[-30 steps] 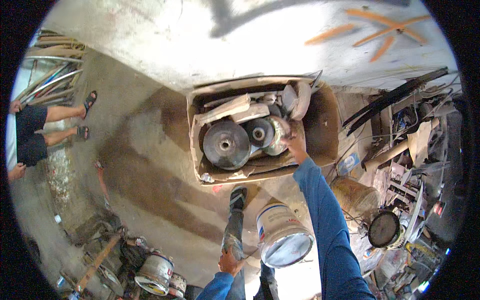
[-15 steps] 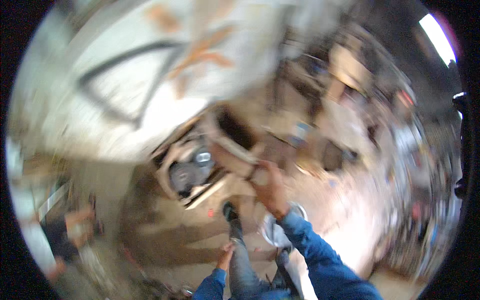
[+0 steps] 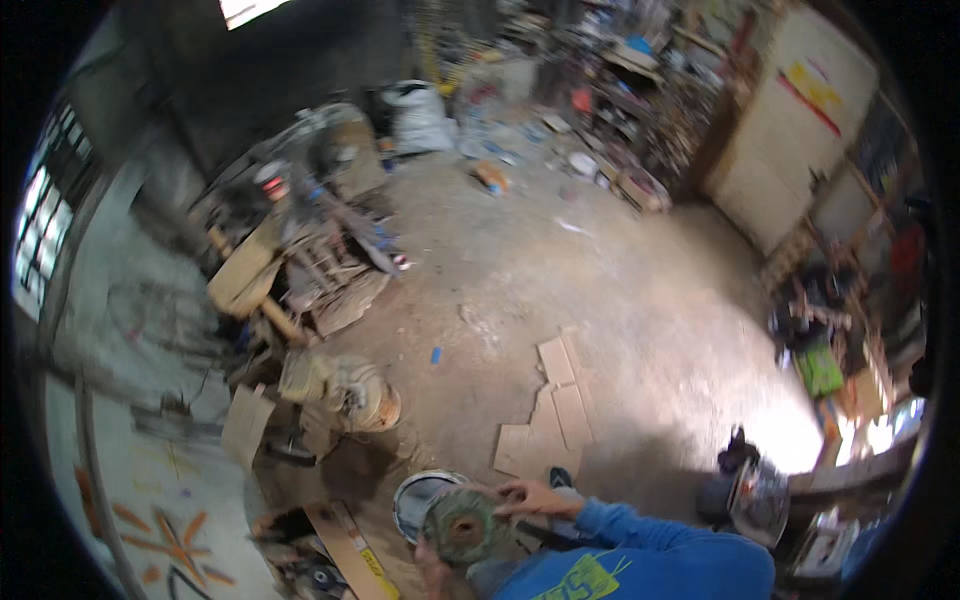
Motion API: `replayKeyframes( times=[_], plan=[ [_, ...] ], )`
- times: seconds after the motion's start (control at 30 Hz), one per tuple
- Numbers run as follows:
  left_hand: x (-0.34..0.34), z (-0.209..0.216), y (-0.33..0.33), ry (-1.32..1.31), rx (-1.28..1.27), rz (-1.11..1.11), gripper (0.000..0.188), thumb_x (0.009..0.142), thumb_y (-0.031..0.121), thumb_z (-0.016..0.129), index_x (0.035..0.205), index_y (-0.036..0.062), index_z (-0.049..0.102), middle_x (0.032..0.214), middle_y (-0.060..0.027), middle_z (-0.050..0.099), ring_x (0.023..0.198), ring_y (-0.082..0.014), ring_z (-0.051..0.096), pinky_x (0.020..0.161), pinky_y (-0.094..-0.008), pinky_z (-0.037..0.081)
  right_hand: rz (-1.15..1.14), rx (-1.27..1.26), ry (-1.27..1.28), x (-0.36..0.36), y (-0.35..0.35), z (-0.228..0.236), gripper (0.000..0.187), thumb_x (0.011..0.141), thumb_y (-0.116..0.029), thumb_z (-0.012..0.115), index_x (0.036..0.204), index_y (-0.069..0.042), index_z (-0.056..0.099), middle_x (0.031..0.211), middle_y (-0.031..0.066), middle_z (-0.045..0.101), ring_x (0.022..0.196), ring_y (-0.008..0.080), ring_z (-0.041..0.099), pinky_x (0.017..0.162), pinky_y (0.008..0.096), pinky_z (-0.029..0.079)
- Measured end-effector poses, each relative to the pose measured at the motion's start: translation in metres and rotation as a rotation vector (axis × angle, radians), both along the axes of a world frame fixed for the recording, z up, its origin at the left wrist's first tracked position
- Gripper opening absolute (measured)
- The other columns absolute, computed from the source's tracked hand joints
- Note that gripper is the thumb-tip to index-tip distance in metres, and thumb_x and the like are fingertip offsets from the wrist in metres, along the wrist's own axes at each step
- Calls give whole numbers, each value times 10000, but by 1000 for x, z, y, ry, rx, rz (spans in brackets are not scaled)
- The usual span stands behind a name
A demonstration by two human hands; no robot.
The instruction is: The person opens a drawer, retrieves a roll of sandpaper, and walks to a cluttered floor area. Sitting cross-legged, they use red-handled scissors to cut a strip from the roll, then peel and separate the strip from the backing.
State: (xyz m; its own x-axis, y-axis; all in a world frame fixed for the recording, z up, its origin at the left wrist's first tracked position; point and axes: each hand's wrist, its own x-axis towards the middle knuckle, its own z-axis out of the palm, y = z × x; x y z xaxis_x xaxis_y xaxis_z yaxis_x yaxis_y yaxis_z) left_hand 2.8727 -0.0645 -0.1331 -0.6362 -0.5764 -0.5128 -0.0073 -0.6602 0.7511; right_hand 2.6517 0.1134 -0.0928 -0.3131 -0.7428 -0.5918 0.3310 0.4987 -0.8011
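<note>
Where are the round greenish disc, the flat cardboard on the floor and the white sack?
Round greenish disc [image 3: 445, 528]: head view, face left of its centre.
Flat cardboard [image 3: 543, 430]: head view, middle of its surface.
White sack [image 3: 420, 124]: head view, middle of its side.

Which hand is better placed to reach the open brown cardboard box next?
Probably the left hand: it is nearer the box, while the right hand is at the right edge of the greenish round disc.

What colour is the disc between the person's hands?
The disc is dull green, brownish mid-face; head view.
</note>
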Motion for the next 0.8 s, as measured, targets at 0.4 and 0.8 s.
replayKeyframes(
  times=[0.4, 0.8],
  plan=[
    [-364, 106, 115, -190, -275, -987, 590, 818, 66, 777, 1343, -19, 519, 1198, -119, 658, 1078, -196, 629, 946, -331, 515, -1250, 24, 12, -216, 199, 25, 524, 1013, -466, 556, 801, 2, 658, 703, -4, 582, 630, 93, 504, 564, 287, 411],
    [-595, 73, 0, -92, -163, -869, 563, 748, -20, 789, 1222, 52, 494, 1209, -94, 582, 1130, -185, 556, 978, -322, 473, -905, -9, 237, -517, 73, 57, 503, 1034, -487, 500, 984, -15, 666, 888, 30, 614, 814, 125, 545, 737, 298, 464]
  ],
)
